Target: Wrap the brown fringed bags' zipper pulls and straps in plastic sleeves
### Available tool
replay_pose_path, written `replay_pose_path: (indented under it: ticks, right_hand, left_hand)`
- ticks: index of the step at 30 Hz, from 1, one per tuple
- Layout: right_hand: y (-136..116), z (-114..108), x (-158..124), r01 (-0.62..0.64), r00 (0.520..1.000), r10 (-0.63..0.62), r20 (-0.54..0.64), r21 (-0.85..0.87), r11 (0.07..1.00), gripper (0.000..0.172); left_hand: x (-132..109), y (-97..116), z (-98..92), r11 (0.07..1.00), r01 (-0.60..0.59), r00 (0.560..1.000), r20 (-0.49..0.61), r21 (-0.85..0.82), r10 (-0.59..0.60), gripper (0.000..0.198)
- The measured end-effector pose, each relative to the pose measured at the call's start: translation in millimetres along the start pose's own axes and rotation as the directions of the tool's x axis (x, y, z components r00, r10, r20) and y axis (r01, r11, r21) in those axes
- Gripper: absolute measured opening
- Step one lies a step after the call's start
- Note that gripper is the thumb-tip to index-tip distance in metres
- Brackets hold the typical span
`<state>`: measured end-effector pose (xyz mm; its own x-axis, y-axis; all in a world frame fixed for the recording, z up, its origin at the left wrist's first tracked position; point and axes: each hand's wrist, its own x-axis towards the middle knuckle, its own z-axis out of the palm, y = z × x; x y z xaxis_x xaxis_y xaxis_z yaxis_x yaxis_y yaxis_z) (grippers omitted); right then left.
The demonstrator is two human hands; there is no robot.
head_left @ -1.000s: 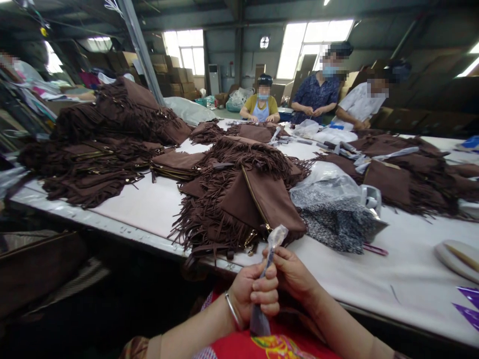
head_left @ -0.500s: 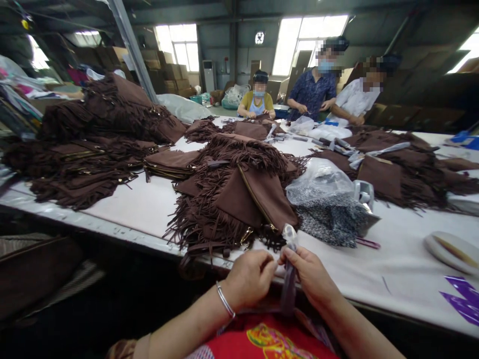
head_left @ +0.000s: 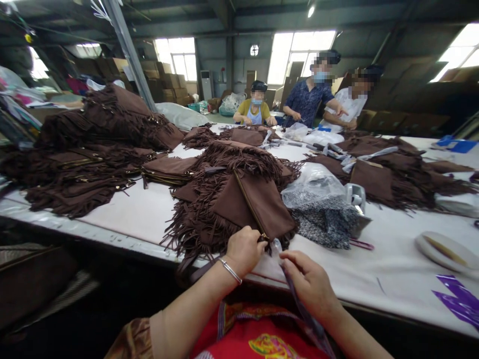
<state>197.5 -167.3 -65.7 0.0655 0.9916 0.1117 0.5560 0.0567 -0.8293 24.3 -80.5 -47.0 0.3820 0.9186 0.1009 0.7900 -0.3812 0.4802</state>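
Note:
A brown fringed bag (head_left: 269,207) with a gold zipper lies on top of a heap of similar bags at the table's front edge. My left hand (head_left: 245,252), with a silver bangle at the wrist, is closed at the zipper's lower end. Its fingertips pinch a small metal fitting (head_left: 264,238) there, partly hidden by the fingers. Just to the right, my right hand (head_left: 309,286) grips a dark strap wrapped in clear plastic (head_left: 292,286). The strap's wrapped top end points toward the bag, and its lower part hangs over my red apron.
Brown bags (head_left: 112,119) are piled high on the left, with another pile (head_left: 374,179) on the right. Beside the near bag sits a plastic bag (head_left: 314,184) over speckled cloth. A tape roll (head_left: 445,252) and purple film (head_left: 456,299) lie rightward. Three co-workers are across the table.
My left hand has moved up and forward from beside the right hand to the bag's zipper end. The right hand still holds the wrapped strap, now lower and slightly right. The view has shifted a little.

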Motion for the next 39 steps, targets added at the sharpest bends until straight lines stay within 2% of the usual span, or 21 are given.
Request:
replay_pose_path:
  ticks: [3,6,8,11,13,15,16,18,20,22,24,25,27,29,30,32,34,36,38,39]
  right_hand:
    - [-12.2,8.6,2.0,-0.205,0.976,0.181,0.121,0.220,0.954,0.040]
    - [-16.1,23.8,12.9,-0.370,0.927,0.290,0.237,0.451,0.812,0.050]
    - [-15.5,33.5,21.6,-0.385,0.921,0.294,0.255,0.487,0.784,0.049]
    - [-12.8,41.5,29.6,-0.356,0.934,0.298,0.195,0.454,0.817,0.038]
    - [-12.0,42.4,29.4,-0.423,0.906,0.353,0.233,0.486,0.765,0.034]
    - [-13.4,41.3,26.3,-0.489,0.872,0.389,0.298,0.568,0.662,0.033]
    - [-15.2,40.5,24.5,-0.517,0.855,0.392,0.340,0.620,0.590,0.033]
    - [-20.3,39.3,21.7,-0.576,0.813,0.371,0.448,0.711,0.403,0.035]
    - [-25.6,39.4,20.3,-0.635,0.765,0.319,0.559,0.739,0.226,0.036]
    - [-28.2,40.9,18.7,-0.657,0.745,0.288,0.601,0.737,0.160,0.037]
    - [-26.3,42.9,15.1,-0.648,0.755,0.305,0.580,0.731,0.214,0.040]
    - [-23.9,43.3,12.6,-0.642,0.765,0.319,0.560,0.708,0.295,0.043]
    - [-17.5,40.3,8.3,-0.608,0.790,0.340,0.509,0.580,0.543,0.046]
    - [-12.4,28.5,9.4,-0.477,0.852,0.311,0.420,0.381,0.792,0.044]
    - [-11.2,18.4,13.9,-0.381,0.895,0.274,0.351,0.284,0.880,0.041]
    - [-11.9,-8.8,33.3,-0.162,0.976,0.144,0.164,0.103,0.981,0.033]
    - [-14.5,-40.0,66.8,0.020,1.000,-0.021,-0.005,-0.123,0.992,0.027]
    - [-14.3,-67.7,110.4,0.097,0.987,-0.139,-0.082,-0.389,0.916,0.027]
    - [-7.8,-86.8,157.5,0.024,0.986,-0.126,-0.113,-0.644,0.765,0.030]
    - [-2.0,-92.7,180.0,-0.019,0.987,-0.097,-0.129,-0.691,0.723,0.030]
  left_hand:
    - [-12.8,5.2,-16.5,0.986,-0.040,0.999,-0.019,0.163,0.044,0.022]
    - [-31.2,10.9,-16.4,0.991,-0.055,0.998,0.006,0.123,0.055,0.016]
    - [-44.4,13.3,-10.6,0.998,-0.050,0.997,0.053,0.031,0.049,0.017]
    - [-57.6,12.3,-6.1,0.978,-0.097,0.988,0.101,-0.183,0.117,0.018]
    - [-58.0,8.4,-8.2,0.924,-0.077,0.986,0.108,-0.374,0.126,0.018]
    - [-51.5,3.7,-10.5,0.847,0.050,0.995,0.100,-0.529,0.004,0.022]
    - [-46.4,1.8,-10.3,0.793,0.146,0.989,0.118,-0.591,-0.094,0.025]
    - [-35.1,-0.2,-5.3,0.615,0.339,0.940,0.236,-0.712,-0.245,0.031]
    - [-25.1,0.3,4.8,0.346,0.483,0.874,0.419,-0.804,-0.247,0.037]
    - [-18.4,1.6,16.4,0.085,0.557,0.826,0.542,-0.826,-0.155,0.040]
    - [-15.1,1.2,26.3,-0.097,0.586,0.802,0.593,-0.804,-0.075,0.037]
    - [-14.5,0.1,30.1,-0.159,0.589,0.796,0.603,-0.792,-0.052,0.035]
    - [-14.9,-3.5,35.7,-0.235,0.569,0.803,0.594,-0.788,-0.049,0.031]
    - [-16.2,-7.2,39.8,-0.251,0.541,0.813,0.575,-0.803,-0.086,0.031]
    - [-16.9,-8.5,41.8,-0.238,0.534,0.815,0.568,-0.812,-0.111,0.032]
    - [-17.2,-9.6,46.1,-0.190,0.525,0.818,0.554,-0.829,-0.158,0.037]
    - [-15.7,-9.7,51.4,-0.148,0.534,0.814,0.553,-0.833,-0.179,0.045]
    - [-12.6,-10.9,58.0,-0.138,0.543,0.810,0.560,-0.828,-0.175,0.051]
    - [-9.0,-14.9,65.7,-0.126,0.544,0.813,0.558,-0.830,-0.167,0.054]
    - [-7.4,-18.2,69.9,-0.113,0.534,0.822,0.546,-0.838,-0.163,0.055]
